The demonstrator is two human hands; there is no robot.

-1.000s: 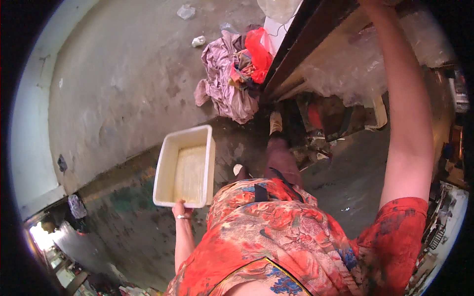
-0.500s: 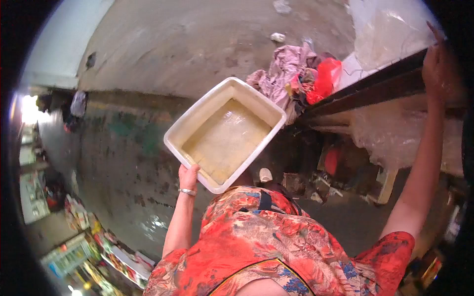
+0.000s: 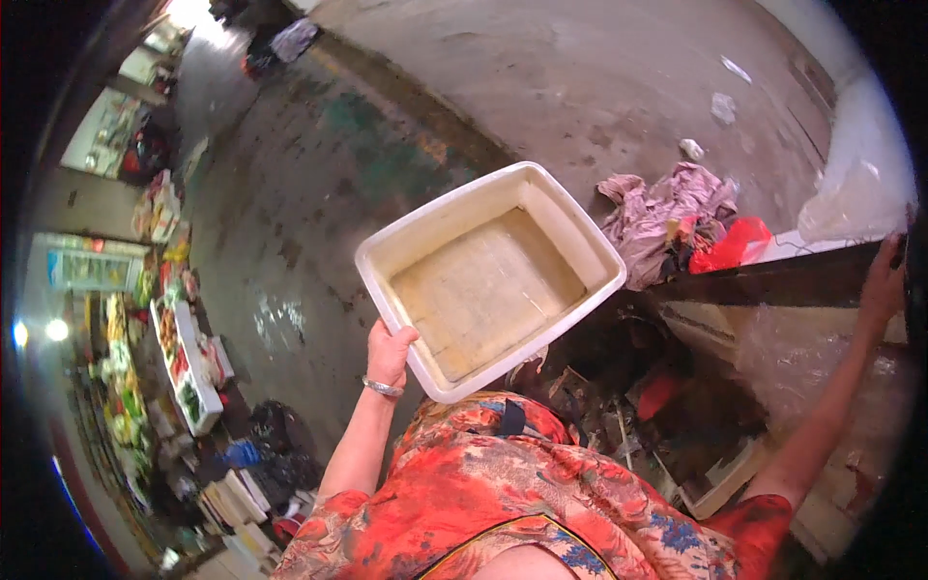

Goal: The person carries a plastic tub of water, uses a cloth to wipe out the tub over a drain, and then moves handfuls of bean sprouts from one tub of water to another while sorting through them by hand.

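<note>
Head view, and the whole scene has swung round: the dark wet floor [image 3: 251, 242] now sweeps up the left half, rows of goods [image 3: 126, 387] slide into sight beyond it, and the dark edge [image 3: 764, 283] runs almost level out to the right. Next in size, the white tub [image 3: 483, 290], and it's come across to mid-picture, held in the air before the body, its open side facing up toward the camera! Its bottom looks stained; a film of water I can't rule out. It seems to be on the move with the wearer, carried one-handed. Off its right side, the pink cloth pile [image 3: 672, 208] now sits near, a red bag [image 3: 732, 246] beside it. Arms next: right one stretched far out, the right hand [image 3: 883, 275] up at that dark edge, grip or mere touch, can't tell. Left one bent forward, the left hand [image 3: 390, 351] pinching the tub's near-left rim, thumb over the top, fingers hidden underneath, a silvery bracelet [image 3: 383, 388] at the wrist.
</note>
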